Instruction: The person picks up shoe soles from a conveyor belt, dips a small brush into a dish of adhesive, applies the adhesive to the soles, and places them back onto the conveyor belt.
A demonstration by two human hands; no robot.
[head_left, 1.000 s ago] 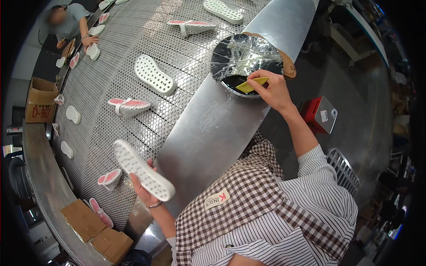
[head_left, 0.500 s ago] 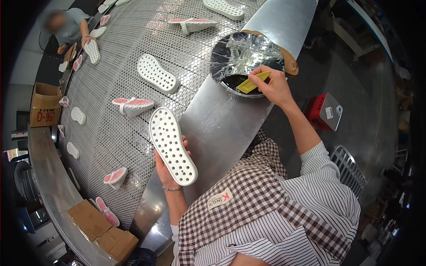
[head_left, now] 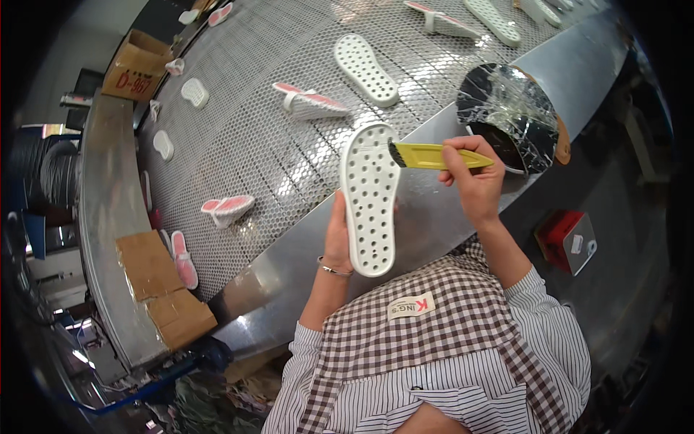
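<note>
My left hand [head_left: 337,235] grips a white shoe sole [head_left: 371,202] from its left side. The sole is dotted with round holes and its toe end points away from me; some of my fingers are hidden behind it. Pinched in my right hand [head_left: 477,184] is a flat yellow brush [head_left: 426,156]. Its dark bristles meet the sole's right edge near the toe end. Beyond my right hand stands a round bowl [head_left: 515,172] of dark liquid, partly covered with crinkled clear film [head_left: 510,101].
Several white soles [head_left: 365,69] and pink-and-white sandal pieces [head_left: 311,101] lie on the metal mesh belt [head_left: 267,152]. A smooth metal ledge [head_left: 289,282] borders it. Flattened cardboard [head_left: 152,267] and a cardboard box [head_left: 137,65] are at left; a red box [head_left: 560,235] is at right.
My right hand has brought the brush from the bowl leftward to the sole. The sole has turned more upright in my left hand. The whole view has shifted, and the other person is out of it.
</note>
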